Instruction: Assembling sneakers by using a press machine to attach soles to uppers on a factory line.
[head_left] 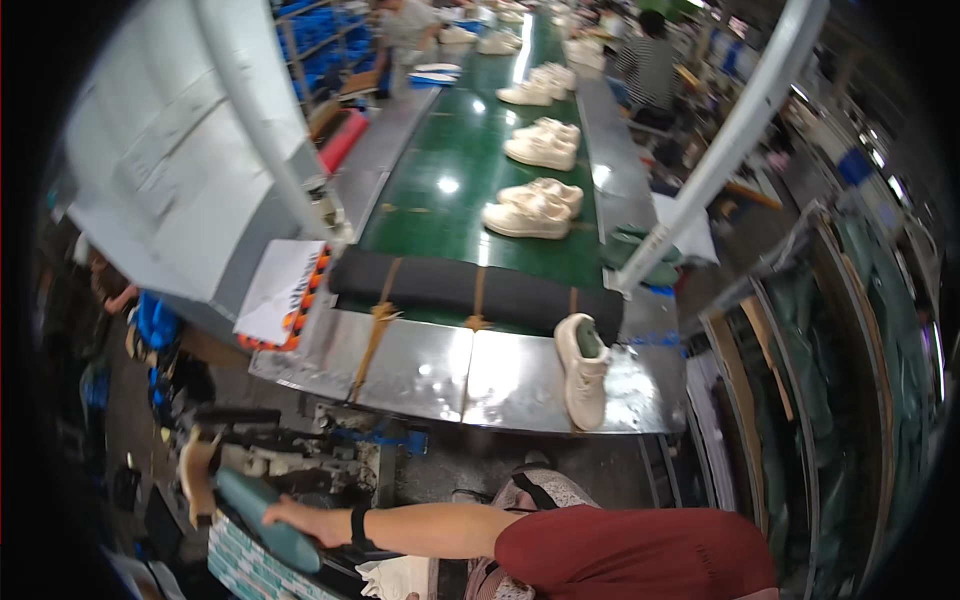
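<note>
My right arm, in a dark red sleeve with a black wrist band, reaches across to the lower left. There my right hand (pixel 305 522) is closed on a dark green insole (pixel 268 520), its fingers bent over the edge. The insole lies tilted over a teal-and-white patterned box or stack (pixel 235 562). A cream-white shoe (pixel 398 577) shows at the lower edge, partly cut off. Of my left hand at most a sliver shows beside that shoe, its fingers hidden. Another cream shoe (pixel 583 375) with a green inside stands on the metal table end (pixel 515 380), apart from both hands.
Pairs of cream shoes (pixel 535 212) sit along a green conveyor belt (pixel 440 190) behind a black roller (pixel 450 290). White posts (pixel 725 140) rise either side. Racks with green sheets (pixel 800 330) stand right. A tan curved piece (pixel 199 475) is beside the insole. People sit farther back.
</note>
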